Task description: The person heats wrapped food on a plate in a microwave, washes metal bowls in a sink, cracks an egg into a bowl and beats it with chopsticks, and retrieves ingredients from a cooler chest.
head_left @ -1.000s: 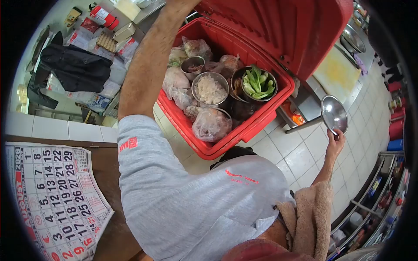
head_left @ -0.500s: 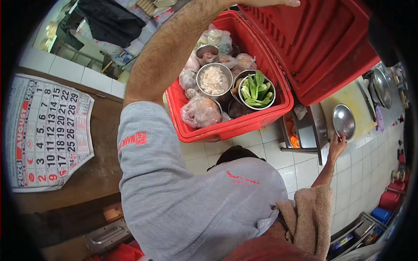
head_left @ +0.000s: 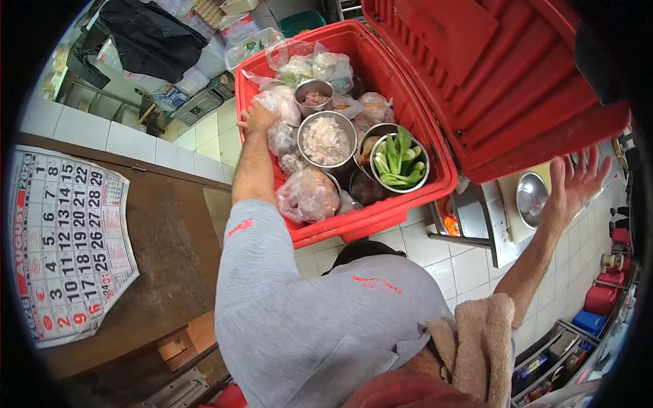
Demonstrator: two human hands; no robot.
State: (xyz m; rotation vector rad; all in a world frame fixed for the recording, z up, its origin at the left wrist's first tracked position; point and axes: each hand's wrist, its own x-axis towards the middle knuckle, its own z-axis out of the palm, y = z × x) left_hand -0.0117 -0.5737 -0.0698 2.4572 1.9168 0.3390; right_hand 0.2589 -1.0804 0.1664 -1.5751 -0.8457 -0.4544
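My left hand (head_left: 257, 119) is at the left rim of a red cooler box (head_left: 445, 170), beside a clear bag of pale food (head_left: 279, 102). Its fingers look spread, and I cannot tell whether they press on the bag. Near the lower edge of the raised red lid (head_left: 503, 88), my right hand (head_left: 575, 187) is up with fingers apart, holding nothing. Inside the box stand a steel pot of pale chopped meat (head_left: 328, 141), a smaller pot of pink meat (head_left: 314, 95) and a bowl of green leafy vegetables (head_left: 401, 160). A steel bowl (head_left: 532, 197) sits beside my right hand.
A counter (head_left: 500, 234) with a cutting board under the steel bowl stands on the right. On the left, a calendar (head_left: 75, 238) lies against a brown surface (head_left: 163, 251). Shelves with containers (head_left: 558, 353) are at lower right. White tiles (head_left: 428, 238) cover the floor.
My left hand has come down from the lid to the box's left rim. My right hand has let go of the steel bowl and risen towards the lid, which now hangs lower.
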